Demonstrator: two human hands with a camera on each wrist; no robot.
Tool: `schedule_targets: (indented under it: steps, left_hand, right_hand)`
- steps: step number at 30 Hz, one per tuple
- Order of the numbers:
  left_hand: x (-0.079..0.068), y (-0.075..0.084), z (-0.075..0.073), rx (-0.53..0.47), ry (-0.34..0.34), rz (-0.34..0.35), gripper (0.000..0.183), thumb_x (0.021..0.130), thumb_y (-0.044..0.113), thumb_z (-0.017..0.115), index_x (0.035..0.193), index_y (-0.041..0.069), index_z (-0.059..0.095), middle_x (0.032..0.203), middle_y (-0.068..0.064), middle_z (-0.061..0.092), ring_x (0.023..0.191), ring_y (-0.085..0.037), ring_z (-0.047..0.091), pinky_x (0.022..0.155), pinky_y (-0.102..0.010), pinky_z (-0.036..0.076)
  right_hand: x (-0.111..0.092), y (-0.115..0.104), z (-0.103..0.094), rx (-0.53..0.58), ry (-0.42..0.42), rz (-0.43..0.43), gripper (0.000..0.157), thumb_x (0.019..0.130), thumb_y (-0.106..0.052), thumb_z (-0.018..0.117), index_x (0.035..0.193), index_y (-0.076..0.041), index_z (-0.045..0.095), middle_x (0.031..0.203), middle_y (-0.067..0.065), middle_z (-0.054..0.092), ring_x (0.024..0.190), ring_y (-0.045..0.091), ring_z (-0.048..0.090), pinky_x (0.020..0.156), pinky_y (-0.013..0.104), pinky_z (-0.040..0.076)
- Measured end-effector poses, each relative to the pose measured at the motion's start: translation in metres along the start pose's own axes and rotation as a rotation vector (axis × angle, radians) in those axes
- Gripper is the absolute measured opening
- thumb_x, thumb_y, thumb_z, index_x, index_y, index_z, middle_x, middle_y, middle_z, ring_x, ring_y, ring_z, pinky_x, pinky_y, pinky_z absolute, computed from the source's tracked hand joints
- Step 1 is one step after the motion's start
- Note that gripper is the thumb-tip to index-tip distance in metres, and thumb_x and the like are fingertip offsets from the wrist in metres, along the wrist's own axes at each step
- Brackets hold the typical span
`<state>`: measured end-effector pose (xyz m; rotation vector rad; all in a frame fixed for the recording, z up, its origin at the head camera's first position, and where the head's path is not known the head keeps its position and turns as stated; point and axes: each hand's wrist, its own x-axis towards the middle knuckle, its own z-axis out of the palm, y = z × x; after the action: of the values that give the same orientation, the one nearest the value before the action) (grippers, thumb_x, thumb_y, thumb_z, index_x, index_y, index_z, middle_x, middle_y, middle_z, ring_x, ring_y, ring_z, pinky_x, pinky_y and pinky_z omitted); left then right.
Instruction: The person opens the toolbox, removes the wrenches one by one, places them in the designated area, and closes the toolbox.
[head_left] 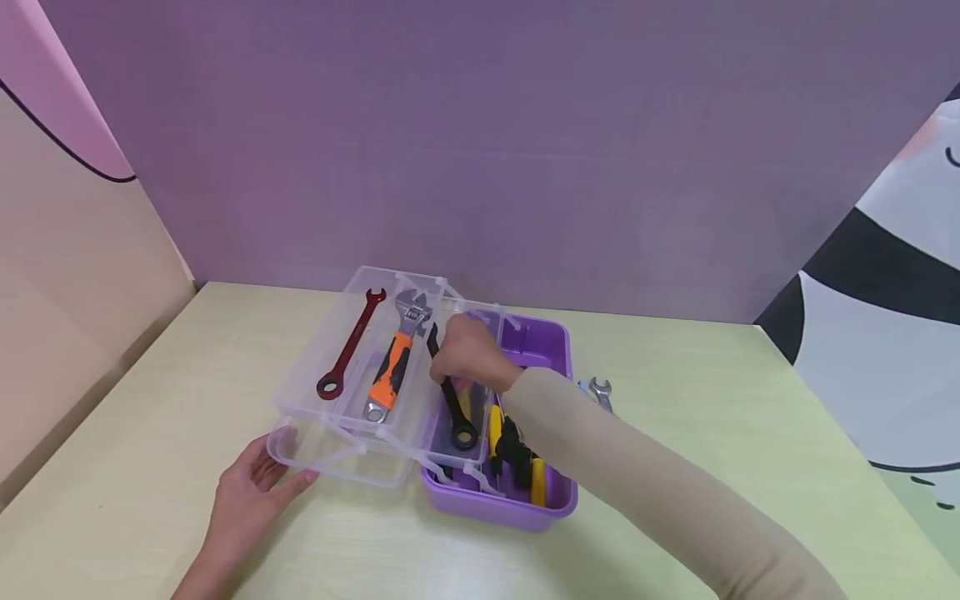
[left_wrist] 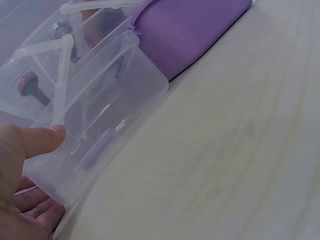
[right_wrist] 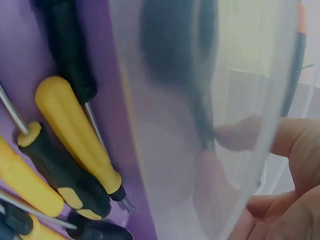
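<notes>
Black wrench (head_left: 453,403) is pinched by the right hand (head_left: 470,348), ring end below its fingertips over the clear tray (right_wrist: 170,170), seemingly for control; clear lid (head_left: 378,468) is touched, apparently for steadiness, by the left hand's (head_left: 243,498) loosely spread fingers.

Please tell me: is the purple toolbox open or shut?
Open. The purple toolbox shows yellow-handled tools inside, and its clear trays are spread out sideways.

Adjustable wrench (head_left: 388,369) in tray (head_left: 311,358), left of box (head_left: 487,507)
</notes>
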<state>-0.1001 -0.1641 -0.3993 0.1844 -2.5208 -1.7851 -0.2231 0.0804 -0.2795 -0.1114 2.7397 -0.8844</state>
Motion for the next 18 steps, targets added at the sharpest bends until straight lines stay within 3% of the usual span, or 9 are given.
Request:
schedule_targets:
  steps: [5,13,18]
  left_hand:
    - [-0.0003,-0.0004,-0.0001,-0.014,-0.001,0.003,0.068,0.082,0.008,0.075,0.138,-0.005,0.038,0.141,-0.029,0.043,0.109,0.007,0.051,0.084,0.002,0.043]
    - [-0.001,-0.0015,0.0002,-0.02,0.004,0.035,0.067,0.081,0.006,0.075,0.136,-0.007,0.039,0.139,-0.031,0.044,0.101,0.017,0.047,0.084,0.001,0.043]
    - [-0.0015,-0.0023,-0.0003,0.005,0.006,0.032,0.067,0.081,0.008,0.075,0.136,-0.007,0.039,0.139,-0.031,0.045,0.106,0.009,0.051,0.084,0.001,0.043]
  right_hand:
    - [0.0032,-0.0044,0.0009,-0.051,0.0,0.026,0.018,0.068,0.003,0.07,0.069,-0.002,0.053,0.065,0.007,0.052,0.067,0.033,0.07,0.055,0.034,0.06]
    - [0.0082,-0.0009,0.0023,0.065,-0.037,0.087,0.021,0.069,0.003,0.07,0.082,0.002,0.053,0.074,0.012,0.054,0.054,0.026,0.067,0.064,0.041,0.061]
    - [0.0089,0.0042,0.0013,0.173,-0.072,0.115,0.02,0.071,0.004,0.067,0.082,0.001,0.05,0.065,0.009,0.054,0.05,0.018,0.057,0.067,0.04,0.062]
